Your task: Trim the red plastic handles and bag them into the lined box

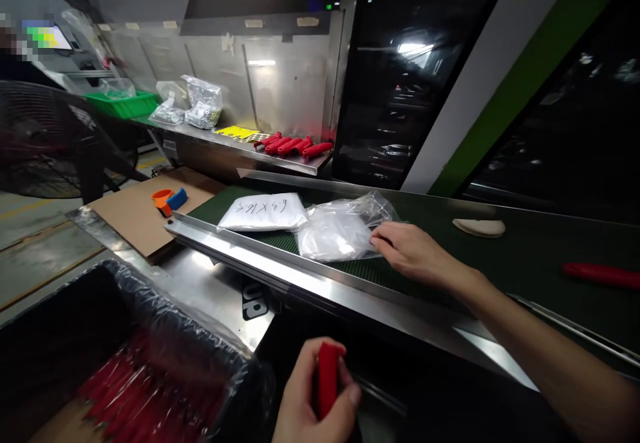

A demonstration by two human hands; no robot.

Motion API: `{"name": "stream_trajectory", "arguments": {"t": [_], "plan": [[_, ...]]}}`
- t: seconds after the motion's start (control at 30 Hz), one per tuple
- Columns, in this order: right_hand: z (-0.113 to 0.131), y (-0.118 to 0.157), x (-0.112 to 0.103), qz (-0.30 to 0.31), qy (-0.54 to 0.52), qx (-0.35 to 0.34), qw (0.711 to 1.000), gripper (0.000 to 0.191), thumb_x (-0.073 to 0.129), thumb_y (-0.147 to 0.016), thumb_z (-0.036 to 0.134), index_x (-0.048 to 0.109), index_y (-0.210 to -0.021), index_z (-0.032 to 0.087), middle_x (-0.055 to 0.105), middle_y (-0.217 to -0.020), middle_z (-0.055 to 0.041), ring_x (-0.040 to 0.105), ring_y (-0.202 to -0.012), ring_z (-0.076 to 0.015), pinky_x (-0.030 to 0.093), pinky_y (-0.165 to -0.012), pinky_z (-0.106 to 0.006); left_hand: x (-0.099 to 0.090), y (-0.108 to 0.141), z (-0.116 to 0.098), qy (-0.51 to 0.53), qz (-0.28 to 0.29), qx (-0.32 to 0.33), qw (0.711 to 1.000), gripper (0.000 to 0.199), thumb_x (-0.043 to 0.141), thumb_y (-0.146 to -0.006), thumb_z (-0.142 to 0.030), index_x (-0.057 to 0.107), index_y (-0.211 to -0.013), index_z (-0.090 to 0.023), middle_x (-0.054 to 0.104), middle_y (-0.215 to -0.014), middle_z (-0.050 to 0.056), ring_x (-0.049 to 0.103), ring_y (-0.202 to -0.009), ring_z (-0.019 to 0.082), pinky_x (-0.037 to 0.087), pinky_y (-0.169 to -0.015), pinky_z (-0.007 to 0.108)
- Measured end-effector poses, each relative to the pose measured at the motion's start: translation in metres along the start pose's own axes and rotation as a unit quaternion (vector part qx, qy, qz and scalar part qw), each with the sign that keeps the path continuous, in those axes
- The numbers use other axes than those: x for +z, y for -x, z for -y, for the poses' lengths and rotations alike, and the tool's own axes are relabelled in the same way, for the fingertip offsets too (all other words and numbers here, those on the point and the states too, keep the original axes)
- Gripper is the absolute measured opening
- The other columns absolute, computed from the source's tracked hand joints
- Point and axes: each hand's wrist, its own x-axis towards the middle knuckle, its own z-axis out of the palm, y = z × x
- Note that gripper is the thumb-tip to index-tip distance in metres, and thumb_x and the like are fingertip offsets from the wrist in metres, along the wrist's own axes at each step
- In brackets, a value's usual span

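My left hand point(317, 396), low in the middle, is closed around a red plastic part point(328, 376) held upright; its lower end is hidden by my fingers. On the green conveyor belt point(425, 220), my right hand point(407, 250) pinches the open right side of a clear plastic bag point(337, 230), which has a stack of clear bags or film inside. Touching it on the left lies a white packet point(264, 212) with handwritten marks. Further right on the belt are a pale half-round pad point(479, 228) and another red part point(600, 274).
A black-lined bin point(170, 303) at lower left holds many bagged red parts. Orange point(163, 200) and blue tape rings point(177, 198) lie on cardboard point(135, 220). The back shelf point(240, 148) carries red parts point(293, 145), hardware bags point(204, 106) and a green tray point(123, 104). A fan point(40, 140) stands left.
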Motion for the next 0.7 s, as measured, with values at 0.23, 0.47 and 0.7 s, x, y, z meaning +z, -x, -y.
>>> {"name": "stream_trajectory", "arguments": {"t": [0.23, 0.47, 0.7], "plan": [[0.078, 0.09, 0.018, 0.024, -0.216, -0.059, 0.974, 0.032, 0.035, -0.103, 0.034, 0.059, -0.085, 0.023, 0.061, -0.082, 0.0029, 0.057, -0.072, -0.0082, 0.045, -0.065, -0.022, 0.018, -0.009, -0.029, 0.108, -0.035, 0.052, 0.992, 0.04, 0.074, -0.08, -0.039, 0.046, -0.104, -0.023, 0.055, -0.086, -0.004, 0.045, -0.05, 0.003, 0.035, -0.046, 0.018], [0.085, 0.129, 0.066, -0.023, -0.299, 0.0, 0.954, 0.025, 0.038, -0.102, 0.031, 0.054, -0.084, 0.023, 0.057, -0.075, 0.0048, 0.055, -0.065, -0.007, 0.044, -0.058, -0.019, 0.003, 0.012, 0.001, 0.036, -0.077, 0.001, 0.996, 0.031, 0.064, -0.086, -0.031, 0.044, -0.108, -0.022, 0.052, -0.077, -0.005, 0.045, -0.051, 0.006, 0.035, -0.046, 0.019], [0.084, 0.141, 0.07, -0.067, -0.263, 0.006, 0.962, 0.016, 0.051, -0.097, 0.035, 0.055, -0.111, 0.028, 0.061, -0.097, 0.0025, 0.059, -0.086, -0.0105, 0.046, -0.074, -0.023, -0.003, 0.019, 0.02, -0.29, -0.063, 0.091, 0.95, 0.05, 0.056, -0.086, -0.018, 0.036, -0.131, -0.028, 0.061, -0.098, 0.0, 0.06, -0.084, 0.016, 0.048, -0.08, 0.03]]}}
